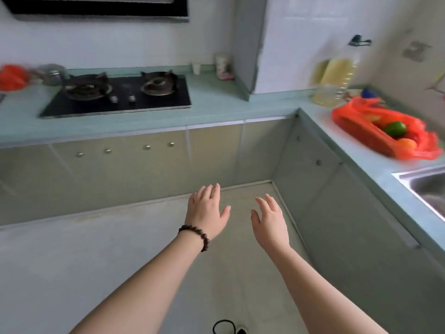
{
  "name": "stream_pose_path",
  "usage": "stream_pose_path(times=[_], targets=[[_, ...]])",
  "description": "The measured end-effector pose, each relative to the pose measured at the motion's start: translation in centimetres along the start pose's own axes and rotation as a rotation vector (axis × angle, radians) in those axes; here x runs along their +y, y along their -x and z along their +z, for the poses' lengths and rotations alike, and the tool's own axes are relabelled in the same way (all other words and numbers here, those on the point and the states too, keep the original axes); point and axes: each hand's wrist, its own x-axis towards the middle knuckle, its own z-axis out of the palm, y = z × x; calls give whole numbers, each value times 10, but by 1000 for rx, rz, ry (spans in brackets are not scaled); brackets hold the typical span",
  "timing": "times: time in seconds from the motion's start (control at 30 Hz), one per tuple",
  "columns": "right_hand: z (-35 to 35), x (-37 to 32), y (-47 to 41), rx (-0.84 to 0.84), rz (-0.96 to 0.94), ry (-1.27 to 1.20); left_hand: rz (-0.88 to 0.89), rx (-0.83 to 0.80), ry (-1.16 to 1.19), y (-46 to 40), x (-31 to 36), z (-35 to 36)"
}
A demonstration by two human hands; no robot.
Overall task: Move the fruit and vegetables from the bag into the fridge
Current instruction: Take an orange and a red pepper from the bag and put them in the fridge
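Both hands reach out low in the middle of the frame, the left hand [207,210] and right hand [271,221] spread wide with straight fingers, holding nothing. Well apart, at the right edge, a crumpled orange-red plastic bag [361,126] lies on the pale green counter [320,121], a green fruit [395,128] and an orange fruit [407,143] showing in its open mouth.

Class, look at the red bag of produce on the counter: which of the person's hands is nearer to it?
Right. The right hand hangs over the floor, below-left of the red bag; the left hand is further left. Neither touches it.
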Motion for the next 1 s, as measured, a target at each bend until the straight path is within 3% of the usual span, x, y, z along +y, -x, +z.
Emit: stream_pose_path(times=[0.23, 0.47, 0.53, 0.67, 1.0], targets=[[-67, 96, -60, 164, 199, 0, 201, -75, 31, -107, 123, 42], [-107, 155, -98, 249, 353, -12, 340, -135, 30, -183, 189, 70], [-119, 194, -158, 307, 460, -32, 419, -185, 44, -259, 229, 101], [-132, 207, -181, 316, 489, -3, 468, -185, 57, -285, 245, 106], [-163, 242, -356, 494, 689, -55, 732, -218, 76, -489, 314, 132]])
